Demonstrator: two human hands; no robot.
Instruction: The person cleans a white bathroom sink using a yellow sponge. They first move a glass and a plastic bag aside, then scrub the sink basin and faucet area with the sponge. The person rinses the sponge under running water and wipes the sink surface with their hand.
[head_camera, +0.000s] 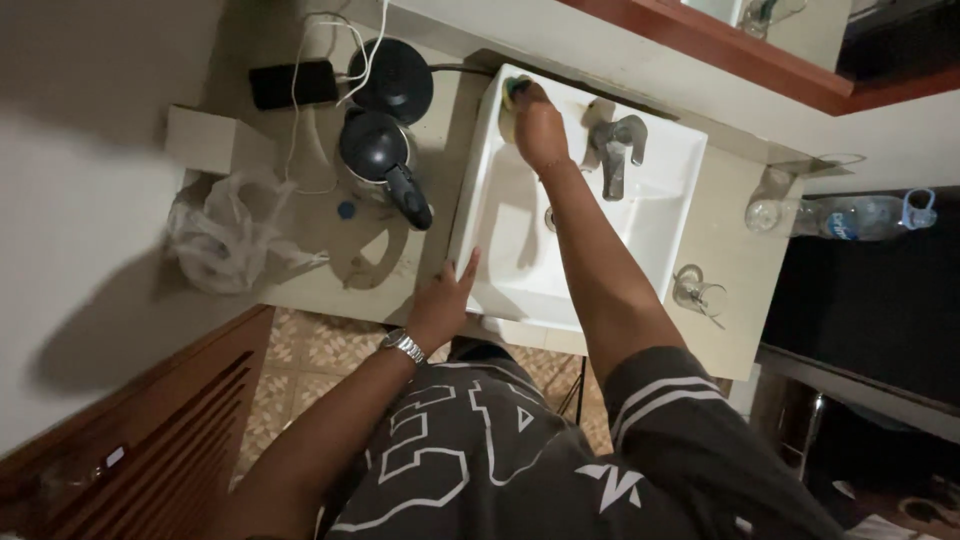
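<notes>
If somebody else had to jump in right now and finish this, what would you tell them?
Right hand: pressing a yellow-green sponge against the far left corner of the white sink, beside the metal tap.
Left hand: flat on the sink's near left rim, holding nothing, steadying.
Nearby: a black kettle on the counter to the left, a glass and a plastic bottle to the right.
Done: I cannot tell how much of the sink has been wiped.
Left, probably: the basin, the rim and around the tap.
</notes>
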